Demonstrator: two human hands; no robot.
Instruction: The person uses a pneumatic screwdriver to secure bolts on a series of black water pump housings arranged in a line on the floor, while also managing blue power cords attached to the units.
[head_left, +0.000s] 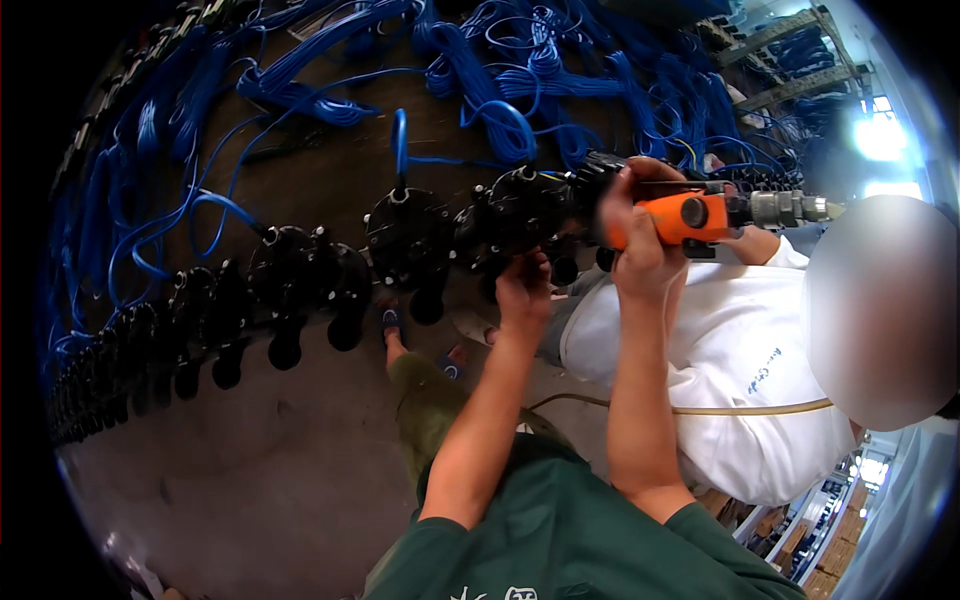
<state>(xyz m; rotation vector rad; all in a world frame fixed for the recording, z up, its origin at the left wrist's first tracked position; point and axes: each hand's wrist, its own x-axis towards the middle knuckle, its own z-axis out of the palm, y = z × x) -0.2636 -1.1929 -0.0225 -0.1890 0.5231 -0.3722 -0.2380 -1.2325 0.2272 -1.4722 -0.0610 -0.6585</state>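
My right hand (640, 235) grips an orange power screwdriver (700, 215) with a metal fitting at its rear, its tip pointing left at a black round valve-like part (520, 215). My left hand (522, 290) holds the underside of that same black part. The part is one of a long row of black parts (300, 285) running to the left along the edge of a brown workbench (330, 170). Blue wires (400, 140) rise from the parts.
Bundles of blue cable (500, 90) cover the bench top. A person in a white shirt (740, 370) stands close on my right, with a tan hose (740, 408) across them. Grey concrete floor (260, 460) lies below. Racks stand at the far right (790, 60).
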